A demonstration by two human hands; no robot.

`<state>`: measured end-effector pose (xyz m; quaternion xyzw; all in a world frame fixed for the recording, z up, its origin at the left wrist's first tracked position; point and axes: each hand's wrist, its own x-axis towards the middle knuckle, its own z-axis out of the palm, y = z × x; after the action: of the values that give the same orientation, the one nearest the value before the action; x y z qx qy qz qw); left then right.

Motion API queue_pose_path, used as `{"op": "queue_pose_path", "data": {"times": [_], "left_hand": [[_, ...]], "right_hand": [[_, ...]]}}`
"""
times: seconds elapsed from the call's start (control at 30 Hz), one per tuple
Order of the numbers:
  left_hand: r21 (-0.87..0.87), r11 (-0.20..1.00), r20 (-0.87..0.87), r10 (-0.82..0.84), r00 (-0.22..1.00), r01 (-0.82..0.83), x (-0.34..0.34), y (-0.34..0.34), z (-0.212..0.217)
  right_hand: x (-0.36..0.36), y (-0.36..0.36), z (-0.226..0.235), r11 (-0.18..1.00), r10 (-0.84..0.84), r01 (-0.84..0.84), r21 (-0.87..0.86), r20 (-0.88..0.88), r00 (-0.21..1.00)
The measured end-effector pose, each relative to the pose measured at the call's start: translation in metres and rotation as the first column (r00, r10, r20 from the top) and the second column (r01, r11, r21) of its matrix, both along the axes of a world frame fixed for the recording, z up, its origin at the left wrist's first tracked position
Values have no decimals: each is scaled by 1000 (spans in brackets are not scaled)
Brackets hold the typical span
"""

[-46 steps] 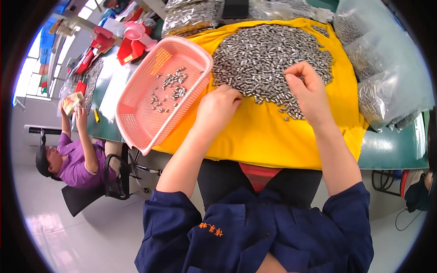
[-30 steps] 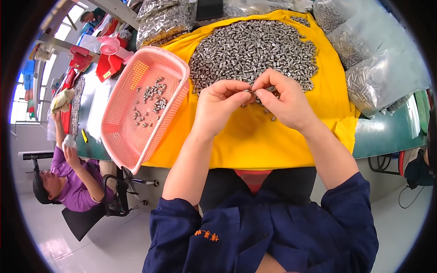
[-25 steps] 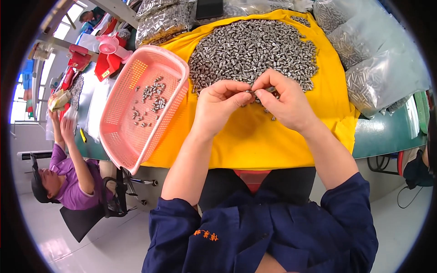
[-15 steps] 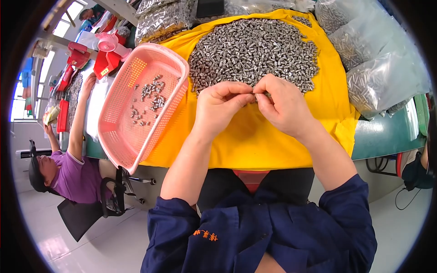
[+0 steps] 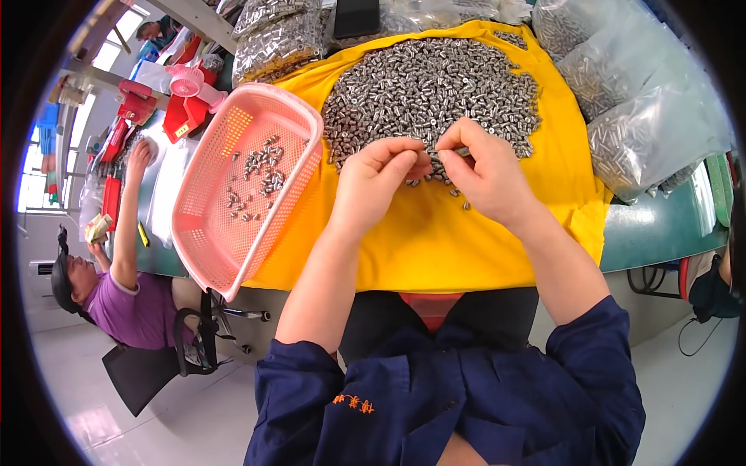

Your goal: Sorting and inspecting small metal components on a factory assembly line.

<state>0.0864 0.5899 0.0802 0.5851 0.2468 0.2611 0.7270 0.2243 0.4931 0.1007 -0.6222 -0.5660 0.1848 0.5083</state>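
1. Head view: my left hand (image 5: 373, 182) and my right hand (image 5: 486, 171) meet over the yellow cloth (image 5: 466, 241) on the bench (image 5: 660, 229), at the near edge of the heap of small metal pieces (image 5: 431, 85).
2. My right grip is narrow, thumb and forefinger pinched on one small metal piece (image 5: 461, 152).
3. My left grip is curled in, fingertips (image 5: 412, 159) close to the right hand's; whether it holds a piece I cannot tell.
4. A few loose pieces lie on the cloth just below my hands.
5. The pink basket (image 5: 225, 256) sits to my left, tilted over the bench edge, with a scatter of pieces inside.
6. Clear bags of pieces (image 5: 645, 116) lie to my right.
7. Another person in a purple shirt (image 5: 132, 307) sits further left.
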Motion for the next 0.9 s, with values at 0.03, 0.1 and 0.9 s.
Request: {"op": "queue_pose_path", "data": {"times": [0.03,0.1,0.9], "left_hand": [[-88,996,96,-15,995,23,0,2,0],[-188,982,178,3,984,31,0,2,-3],[-91,995,189,-26,982,44,0,-2,-6]], "right_hand": [[1,0,-1,1000,-2,2,1,2,1000],[1,0,-3,1000,10,-9,10,-106,994],[-10,0,-3,994,-26,7,106,176,984]]}}
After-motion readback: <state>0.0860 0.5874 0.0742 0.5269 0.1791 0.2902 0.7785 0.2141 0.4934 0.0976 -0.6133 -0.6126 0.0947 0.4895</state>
